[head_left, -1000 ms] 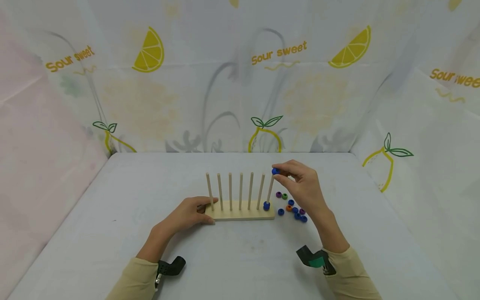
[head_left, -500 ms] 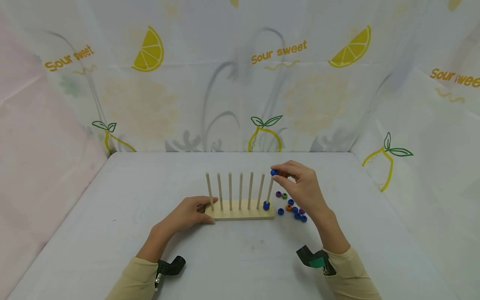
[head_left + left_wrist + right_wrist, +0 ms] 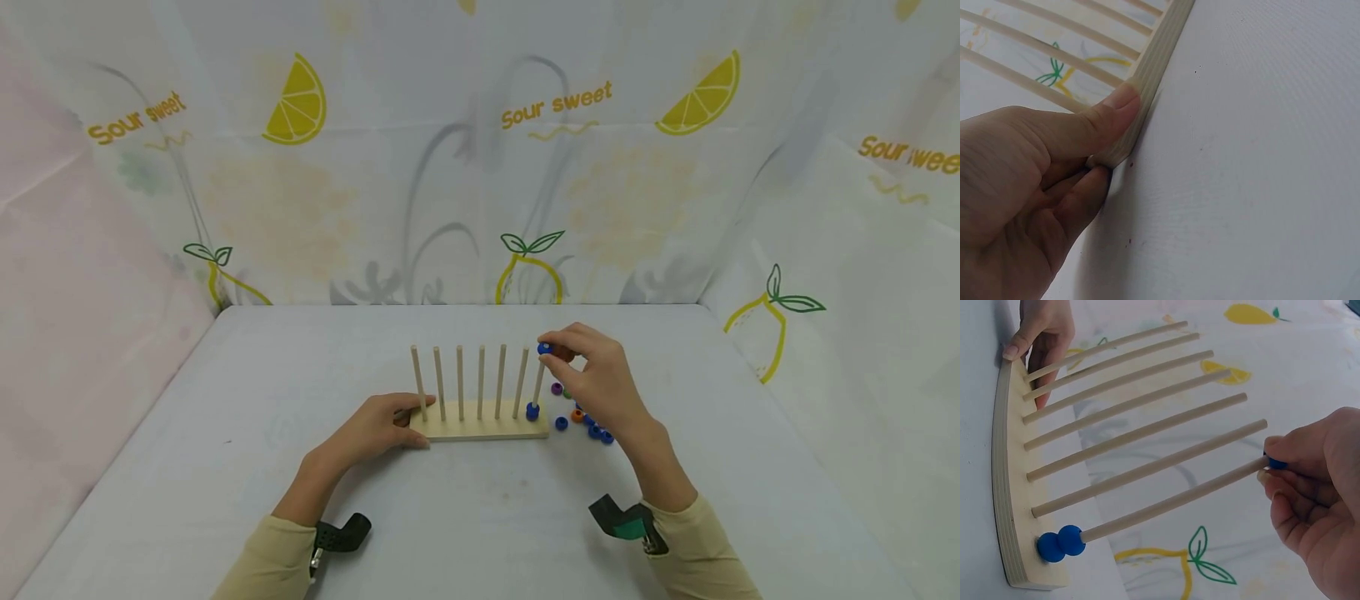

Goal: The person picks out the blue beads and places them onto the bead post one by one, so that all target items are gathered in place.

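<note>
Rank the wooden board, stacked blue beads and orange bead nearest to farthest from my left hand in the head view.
1. Wooden board: left end in your left hand.
2. Stacked blue beads: on the rightmost peg.
3. Orange bead: on the table, right of the board.

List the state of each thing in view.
Peg rack, upright on the table.
Rightmost peg, two blue beads at its base.
Other six pegs, bare.
Held blue bead, at the rightmost peg's tip.
Loose beads, scattered beside the rack.
Left grip, holding the rack's end.
Right grip, pinching the held bead.
</note>
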Demonstrator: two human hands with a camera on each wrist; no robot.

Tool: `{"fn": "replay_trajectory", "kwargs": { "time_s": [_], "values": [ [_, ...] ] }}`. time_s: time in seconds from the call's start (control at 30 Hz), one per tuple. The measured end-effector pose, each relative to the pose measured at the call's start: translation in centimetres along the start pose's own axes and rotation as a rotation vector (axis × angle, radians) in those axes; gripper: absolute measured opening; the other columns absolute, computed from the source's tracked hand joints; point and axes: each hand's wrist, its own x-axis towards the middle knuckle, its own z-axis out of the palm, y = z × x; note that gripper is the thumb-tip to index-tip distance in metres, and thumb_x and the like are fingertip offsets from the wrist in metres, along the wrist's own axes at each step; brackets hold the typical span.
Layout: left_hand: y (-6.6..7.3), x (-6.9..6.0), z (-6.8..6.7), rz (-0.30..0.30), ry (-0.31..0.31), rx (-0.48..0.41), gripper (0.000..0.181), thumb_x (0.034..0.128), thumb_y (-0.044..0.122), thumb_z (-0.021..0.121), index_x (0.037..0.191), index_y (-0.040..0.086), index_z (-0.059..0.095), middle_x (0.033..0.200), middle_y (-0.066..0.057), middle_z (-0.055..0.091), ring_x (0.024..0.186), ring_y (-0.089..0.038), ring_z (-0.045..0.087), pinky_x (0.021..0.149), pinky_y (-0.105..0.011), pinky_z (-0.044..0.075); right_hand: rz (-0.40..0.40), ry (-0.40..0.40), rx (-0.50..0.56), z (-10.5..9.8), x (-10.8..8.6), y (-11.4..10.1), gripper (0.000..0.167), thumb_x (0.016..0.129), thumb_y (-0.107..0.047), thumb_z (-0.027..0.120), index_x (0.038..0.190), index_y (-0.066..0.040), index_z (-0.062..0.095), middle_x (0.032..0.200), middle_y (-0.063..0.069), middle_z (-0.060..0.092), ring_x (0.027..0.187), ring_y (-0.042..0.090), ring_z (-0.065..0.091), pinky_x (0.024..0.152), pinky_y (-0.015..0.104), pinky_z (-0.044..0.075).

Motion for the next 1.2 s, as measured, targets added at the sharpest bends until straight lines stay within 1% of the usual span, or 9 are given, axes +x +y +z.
{"fn": "replay_trajectory", "kwargs": {
  "time_s": [0.13,0.23,0.5,0.73,0.9,0.97,1.2],
  "values": [
    [0.0,0.0,0.0,-0.001,0.000,-0.002,0.062,0.0793,0.023,0.083,0.137,0.013,0.061,0.144,-0.004,0.058,0.140,-0.028,0.047,0.108,-0.044,0.046,-0.009,-0.007,-0.017,0.1,0.0,0.1,0.020,0.085,-0.001,0.076,0.103,-0.008,0.076,0.083,-0.001,0.067,0.076,0.009,0.056,0.067,0.018,0.049],
    [0.0,-0.1,0.0,0.000,0.001,-0.006,0.062,0.0792,0.023,0.084,0.136,0.013,0.062,0.144,-0.003,0.059,0.140,-0.027,0.047,0.107,-0.043,0.047,0.000,-0.019,-0.013,0.1,-0.1,0.2,0.019,0.085,-0.001,0.076,0.103,-0.009,0.076,0.083,-0.002,0.067,0.076,0.010,0.056,0.066,0.019,0.049],
    [-0.1,-0.1,0.0,0.000,0.006,-0.004,0.062,0.0787,0.026,0.084,0.135,0.016,0.062,0.144,-0.002,0.059,0.139,-0.025,0.048,0.105,-0.041,0.048,0.036,-0.084,0.001,0.2,-0.1,0.3,0.013,0.085,-0.002,0.077,0.097,-0.009,0.075,0.082,-0.001,0.066,0.075,0.009,0.058,0.069,0.021,0.052],
    [0.0,-0.1,0.1,-0.001,-0.001,-0.008,0.061,0.0791,0.024,0.084,0.136,0.015,0.062,0.144,-0.002,0.058,0.138,-0.024,0.049,0.103,-0.038,0.049,0.028,-0.142,-0.034,0.3,-0.2,0.7,0.009,0.085,-0.002,0.077,0.091,-0.008,0.074,0.081,-0.002,0.066,0.074,0.008,0.059,0.068,0.022,0.053],
    [0.1,-0.1,0.1,-0.008,0.007,0.011,0.061,0.0789,0.024,0.084,0.135,0.016,0.063,0.144,-0.002,0.059,0.139,-0.024,0.048,0.104,-0.040,0.048,0.018,-0.197,-0.063,0.3,-0.3,0.9,0.009,0.085,-0.002,0.076,0.089,-0.009,0.072,0.079,-0.002,0.065,0.072,0.008,0.058,0.068,0.024,0.053],
    [0.1,-0.1,0.0,-0.007,0.008,0.015,0.060,0.0789,0.024,0.084,0.135,0.016,0.063,0.144,-0.002,0.059,0.139,-0.025,0.048,0.105,-0.041,0.048,0.030,-0.222,-0.073,0.3,-0.3,1.0,0.010,0.085,-0.002,0.076,0.089,-0.010,0.071,0.079,-0.003,0.066,0.072,0.008,0.058,0.068,0.025,0.053],
    [0.1,-0.1,0.0,-0.004,0.002,-0.009,0.061,0.0792,0.024,0.083,0.136,0.015,0.062,0.144,-0.002,0.058,0.139,-0.024,0.048,0.103,-0.038,0.048,0.095,-0.293,-0.078,0.7,-0.4,1.4,0.010,0.085,-0.002,0.075,0.092,-0.010,0.073,0.082,-0.001,0.071,0.075,0.009,0.063,0.071,0.027,0.055]
  ]
}}
